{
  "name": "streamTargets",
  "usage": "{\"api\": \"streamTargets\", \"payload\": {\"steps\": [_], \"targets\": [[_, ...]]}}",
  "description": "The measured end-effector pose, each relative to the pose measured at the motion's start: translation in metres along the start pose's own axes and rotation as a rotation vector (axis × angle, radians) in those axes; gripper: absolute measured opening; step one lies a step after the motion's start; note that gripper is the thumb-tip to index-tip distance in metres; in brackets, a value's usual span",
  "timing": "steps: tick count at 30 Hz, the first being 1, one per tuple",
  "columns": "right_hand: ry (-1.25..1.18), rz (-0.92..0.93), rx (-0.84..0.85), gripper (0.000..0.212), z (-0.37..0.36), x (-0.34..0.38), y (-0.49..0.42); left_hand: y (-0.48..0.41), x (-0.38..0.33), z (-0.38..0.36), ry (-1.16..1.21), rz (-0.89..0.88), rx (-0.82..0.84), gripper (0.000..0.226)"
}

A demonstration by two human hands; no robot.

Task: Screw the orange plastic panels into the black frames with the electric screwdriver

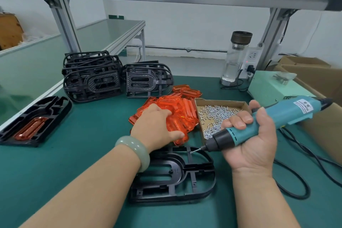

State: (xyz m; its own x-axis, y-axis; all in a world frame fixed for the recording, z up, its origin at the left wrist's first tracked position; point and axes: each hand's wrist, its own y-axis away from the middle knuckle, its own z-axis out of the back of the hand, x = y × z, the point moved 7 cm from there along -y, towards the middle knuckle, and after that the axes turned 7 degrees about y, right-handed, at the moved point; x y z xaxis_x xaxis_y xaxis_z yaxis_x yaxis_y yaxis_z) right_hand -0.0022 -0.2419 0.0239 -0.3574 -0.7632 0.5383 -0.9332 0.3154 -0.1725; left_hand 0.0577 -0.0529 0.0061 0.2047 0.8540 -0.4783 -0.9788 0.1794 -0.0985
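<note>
gripping screwdriver (288, 114), label (303, 107) blurred

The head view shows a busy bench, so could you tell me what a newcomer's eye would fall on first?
The bright orange panels heaped mid-table draw the eye first, with the left hand gripping into the heap. Next comes the teal electric screwdriver in the right hand, its bit over the black frame nearest the person.

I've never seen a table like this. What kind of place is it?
Probably a factory assembly bench: stacked black frames, a pile of orange panels, and an electric screwdriver held in the right hand.
</note>
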Motion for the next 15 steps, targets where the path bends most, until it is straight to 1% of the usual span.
{"api": "streamTargets", "payload": {"steps": [2, 3, 4, 6, 8, 10, 11, 13, 15], "targets": [[0.007, -0.004, 0.001, 0.012, 0.0, 0.0, 0.001, -0.001, 0.001, -0.001, 0.022, 0.008, -0.023, 0.08], [0.005, -0.008, 0.003, 0.011, 0.0, -0.001, 0.001, -0.001, 0.001, 0.001, 0.05, 0.008, -0.042, 0.074], [0.002, -0.012, 0.006, 0.011, 0.0, -0.001, 0.001, 0.001, 0.001, 0.005, 0.092, 0.002, -0.066, 0.062], [-0.004, -0.02, 0.008, 0.011, -0.001, -0.002, 0.001, 0.003, 0.004, 0.012, 0.225, 0.014, -0.109, 0.03], [-0.013, -0.028, 0.007, 0.012, -0.003, -0.004, 0.001, 0.008, 0.014, 0.018, 0.47, 0.107, -0.162, 0.02], [-0.026, -0.035, 0.004, 0.011, -0.004, -0.005, 0.0, 0.017, 0.02, 0.02, 0.813, 0.19, -0.206, 0.008], [-0.03, -0.037, 0.0, 0.011, -0.004, -0.006, 0.0, 0.022, 0.019, 0.019, 0.951, 0.207, -0.21, 0.009], [-0.036, -0.037, -0.007, 0.011, -0.004, -0.007, -0.001, 0.032, 0.015, 0.018, 1.171, 0.219, -0.202, 0.019], [-0.037, -0.036, -0.008, 0.012, -0.004, -0.007, -0.001, 0.041, 0.012, 0.017, 1.295, 0.206, -0.205, 0.022]]}}
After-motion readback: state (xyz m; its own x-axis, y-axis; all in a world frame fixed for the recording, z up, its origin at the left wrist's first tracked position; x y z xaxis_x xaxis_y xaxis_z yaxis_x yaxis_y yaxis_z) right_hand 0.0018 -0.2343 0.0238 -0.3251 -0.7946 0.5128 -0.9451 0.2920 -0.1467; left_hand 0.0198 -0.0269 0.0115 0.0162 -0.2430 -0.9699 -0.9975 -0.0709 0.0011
